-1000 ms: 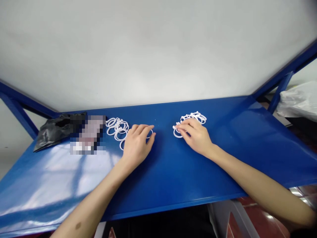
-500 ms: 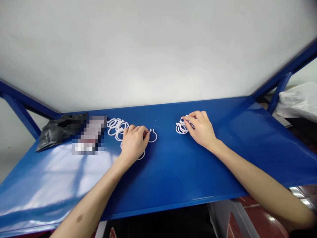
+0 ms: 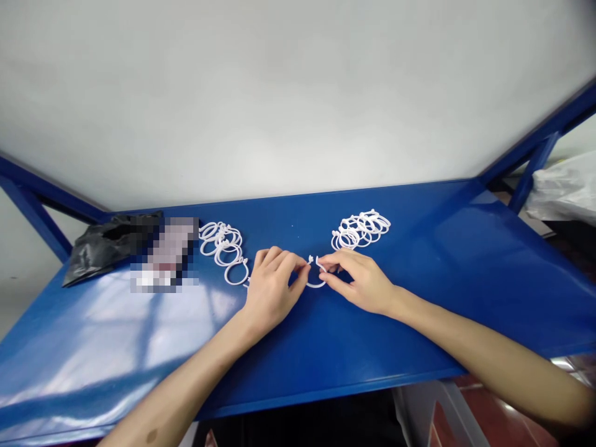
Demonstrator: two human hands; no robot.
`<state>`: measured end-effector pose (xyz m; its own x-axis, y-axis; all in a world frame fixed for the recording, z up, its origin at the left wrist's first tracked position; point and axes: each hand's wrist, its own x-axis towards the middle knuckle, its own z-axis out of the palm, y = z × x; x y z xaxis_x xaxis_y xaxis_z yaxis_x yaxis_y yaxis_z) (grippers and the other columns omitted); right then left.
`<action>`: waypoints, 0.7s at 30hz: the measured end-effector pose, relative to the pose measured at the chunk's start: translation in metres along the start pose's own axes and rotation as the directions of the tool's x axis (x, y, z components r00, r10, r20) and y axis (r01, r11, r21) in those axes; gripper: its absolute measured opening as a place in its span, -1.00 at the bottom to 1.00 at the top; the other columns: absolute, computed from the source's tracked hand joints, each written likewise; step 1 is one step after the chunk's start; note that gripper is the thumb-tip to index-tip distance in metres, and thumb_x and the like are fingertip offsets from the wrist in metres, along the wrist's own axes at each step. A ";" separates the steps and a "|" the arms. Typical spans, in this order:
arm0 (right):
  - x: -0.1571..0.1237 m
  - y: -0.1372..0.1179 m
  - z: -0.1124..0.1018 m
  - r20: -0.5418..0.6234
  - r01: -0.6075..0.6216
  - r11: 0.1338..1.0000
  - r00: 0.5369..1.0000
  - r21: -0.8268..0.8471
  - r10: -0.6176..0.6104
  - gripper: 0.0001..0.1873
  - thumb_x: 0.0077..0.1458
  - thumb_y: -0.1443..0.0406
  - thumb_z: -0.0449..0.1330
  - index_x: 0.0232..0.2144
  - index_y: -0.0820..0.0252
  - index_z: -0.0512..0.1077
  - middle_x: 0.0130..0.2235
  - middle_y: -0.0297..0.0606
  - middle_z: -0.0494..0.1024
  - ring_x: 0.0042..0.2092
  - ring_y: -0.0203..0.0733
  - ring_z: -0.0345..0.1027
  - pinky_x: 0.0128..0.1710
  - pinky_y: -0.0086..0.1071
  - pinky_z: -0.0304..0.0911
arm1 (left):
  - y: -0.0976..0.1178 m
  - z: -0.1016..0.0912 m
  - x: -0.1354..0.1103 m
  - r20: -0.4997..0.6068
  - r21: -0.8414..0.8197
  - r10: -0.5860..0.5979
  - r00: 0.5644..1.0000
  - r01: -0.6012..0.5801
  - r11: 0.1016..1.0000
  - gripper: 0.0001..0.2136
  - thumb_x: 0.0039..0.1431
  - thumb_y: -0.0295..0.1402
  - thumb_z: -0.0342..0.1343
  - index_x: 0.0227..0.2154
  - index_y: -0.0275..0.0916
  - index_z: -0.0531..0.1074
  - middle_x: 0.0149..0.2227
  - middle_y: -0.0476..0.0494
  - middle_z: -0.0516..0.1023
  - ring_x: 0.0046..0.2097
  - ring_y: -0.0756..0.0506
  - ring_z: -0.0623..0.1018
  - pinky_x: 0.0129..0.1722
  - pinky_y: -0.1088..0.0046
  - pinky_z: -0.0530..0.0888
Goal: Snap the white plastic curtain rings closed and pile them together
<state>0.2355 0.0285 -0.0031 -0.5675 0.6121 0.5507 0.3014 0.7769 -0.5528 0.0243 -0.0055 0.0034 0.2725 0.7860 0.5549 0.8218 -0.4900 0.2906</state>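
Note:
Both hands meet at the middle of the blue table. My left hand and my right hand each pinch one end of a single open white plastic ring, held just above the tabletop between them. A loose pile of white rings lies to the left of my left hand. Another bunch of white rings lies just behind my right hand.
A crumpled black bag and a blurred-out object sit at the table's back left. A white wall panel rises behind the table. A white plastic bag lies beyond the right blue frame post.
My left hand brought a ring from the left pile to the middle. My right hand left the right bunch and moved in to grip the ring's other end.

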 end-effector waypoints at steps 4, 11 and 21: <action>0.001 0.000 -0.003 0.031 0.002 0.998 0.999 0.060 -0.004 -0.80 0.32 0.31 0.18 -0.01 0.17 0.41 -0.22 -0.26 0.60 -0.21 -0.25 0.49 -0.16 -0.32 0.44 | -0.005 0.003 -0.002 0.042 -0.180 -0.110 0.993 0.115 0.977 -0.95 0.30 -0.43 0.14 -0.31 -0.18 0.43 -0.34 0.00 0.58 -0.26 -0.06 0.52 -0.23 0.39 0.38; 0.001 -0.006 -0.002 0.142 -0.237 0.951 0.967 0.197 0.211 -0.83 0.30 0.26 0.20 -0.07 0.14 0.42 -0.14 -0.25 0.55 -0.19 -0.27 0.47 -0.13 -0.33 0.43 | -0.003 0.003 -0.001 0.051 -0.462 -0.215 0.975 0.214 0.860 -0.72 0.35 -0.43 0.10 0.08 -0.12 0.44 -0.26 -0.01 0.63 -0.24 0.01 0.56 -0.18 0.47 0.50; 0.004 -0.015 -0.003 0.255 -0.387 0.882 0.912 0.270 0.322 -0.90 0.29 0.25 0.20 -0.23 0.13 0.51 -0.30 -0.36 0.57 -0.30 -0.31 0.43 -0.24 -0.39 0.33 | 0.005 0.009 -0.006 -0.167 -0.290 -0.033 0.985 -0.017 0.957 -0.85 0.27 -0.49 0.18 -0.14 -0.17 0.44 -0.19 -0.06 0.66 -0.06 -0.05 0.62 -0.09 0.40 0.57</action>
<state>0.2310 0.0198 0.0087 -0.6156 0.7707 0.1645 0.2787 0.4082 -0.8693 0.0311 -0.0093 -0.0058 0.1575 0.7275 0.6677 0.6363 -0.5919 0.4948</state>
